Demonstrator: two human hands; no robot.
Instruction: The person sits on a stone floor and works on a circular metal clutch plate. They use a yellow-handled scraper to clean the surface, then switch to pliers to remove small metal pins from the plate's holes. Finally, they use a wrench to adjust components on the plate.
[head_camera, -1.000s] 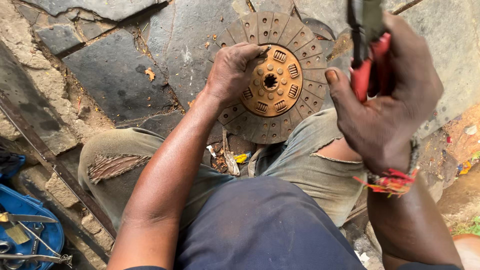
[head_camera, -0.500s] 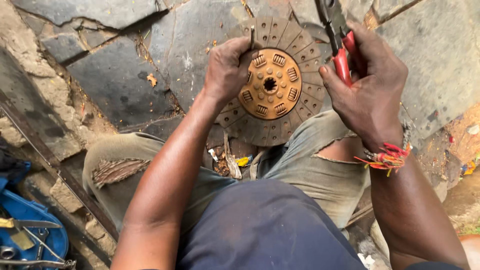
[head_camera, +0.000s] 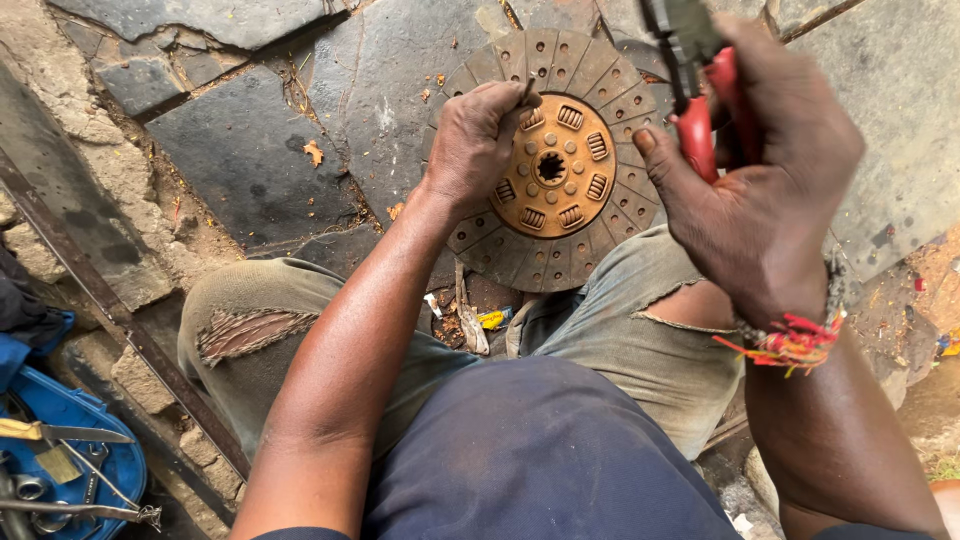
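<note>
Since the earlier frames the right hand (head_camera: 765, 190) has come lower and nearer to the camera, and its pliers (head_camera: 695, 85) now stand over the right edge of the clutch disc (head_camera: 555, 160) rather than above it. That hand is wrapped tight around the red handles, with the dark metal head pointing up toward the top of the view; whether the head grips anything cannot be told. A red and yellow thread band (head_camera: 790, 340) sits on that wrist.

The left hand (head_camera: 480, 140) has stayed on the disc, fingers curled over its upper left part and pinching a small dark piece at the rim of the brown centre plate. The round disc lies flat on the cracked stone floor (head_camera: 250, 150), just ahead of the person's knees, its lower edge touching the torn grey trousers (head_camera: 620, 330). Scraps of litter lie between the legs. At the lower left edge a blue tub (head_camera: 70, 440) holds loose hand tools, well apart from both hands.
</note>
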